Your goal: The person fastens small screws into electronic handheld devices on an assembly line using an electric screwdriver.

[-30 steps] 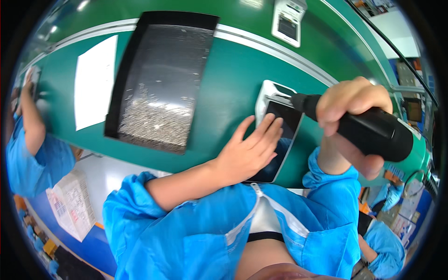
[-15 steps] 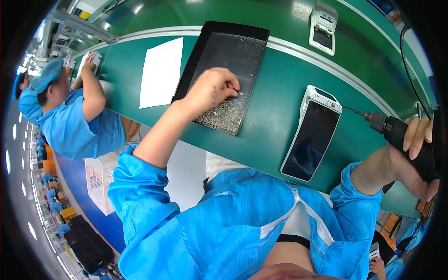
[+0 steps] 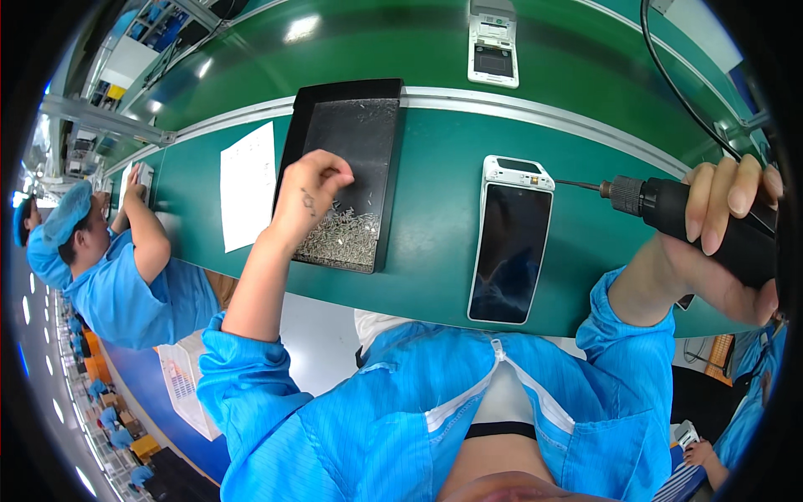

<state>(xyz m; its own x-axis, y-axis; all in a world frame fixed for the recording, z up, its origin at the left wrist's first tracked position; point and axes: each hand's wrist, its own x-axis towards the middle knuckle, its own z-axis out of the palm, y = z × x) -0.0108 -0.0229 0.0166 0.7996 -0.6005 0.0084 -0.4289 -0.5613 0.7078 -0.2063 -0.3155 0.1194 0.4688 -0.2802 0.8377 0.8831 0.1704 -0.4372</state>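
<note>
2 hands at work: the left hand point(image 3: 311, 194) pinches at screws point(image 3: 341, 236) in a black tray point(image 3: 347, 125); the right hand point(image 3: 721, 243) grips a screwdriver point(image 3: 669, 209) beside a phone point(image 3: 510, 243).

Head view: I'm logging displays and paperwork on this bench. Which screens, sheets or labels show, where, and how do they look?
Handheld device: flat on the green bench between the hands, tall dark blank screen, white top.
Second device: farther back, white, small dark screen.
Paper sheet: left of the black tray, white, printed lines.
Printed sheet: low left, white, fine print.
</note>
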